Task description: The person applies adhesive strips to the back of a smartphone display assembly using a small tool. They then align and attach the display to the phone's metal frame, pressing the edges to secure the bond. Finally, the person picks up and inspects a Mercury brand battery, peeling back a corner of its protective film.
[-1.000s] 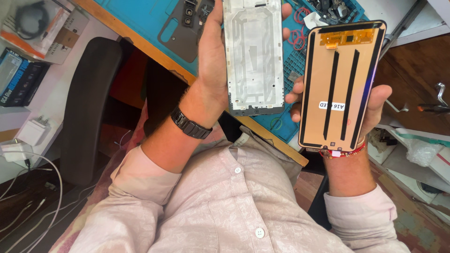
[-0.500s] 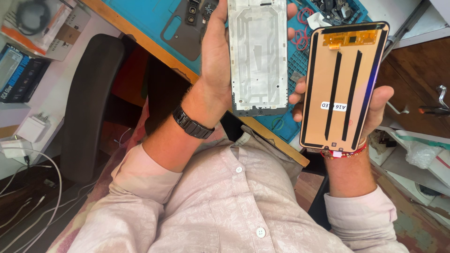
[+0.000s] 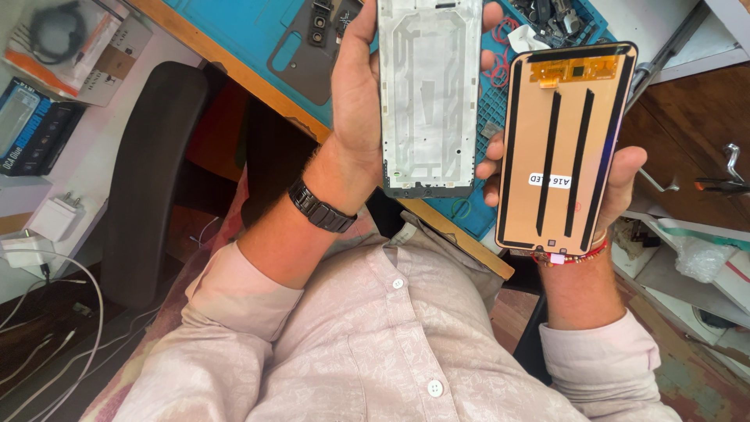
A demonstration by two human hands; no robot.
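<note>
Both raised forearms steady as before, left hand gripping metal frame, right hand cradling screen panel.

My left hand holds the white phone frame upright; my right hand, just right of the frame, holds the screen panel. Only a narrow strip between frame and panel stays open, and my right fingertips reach into it. Behind the frame, the blue mat is taken up by a grey back cover to its left and loose parts to its upper right. Left of the frame, past the desk edge, a dark chair back stands in the way.
</note>
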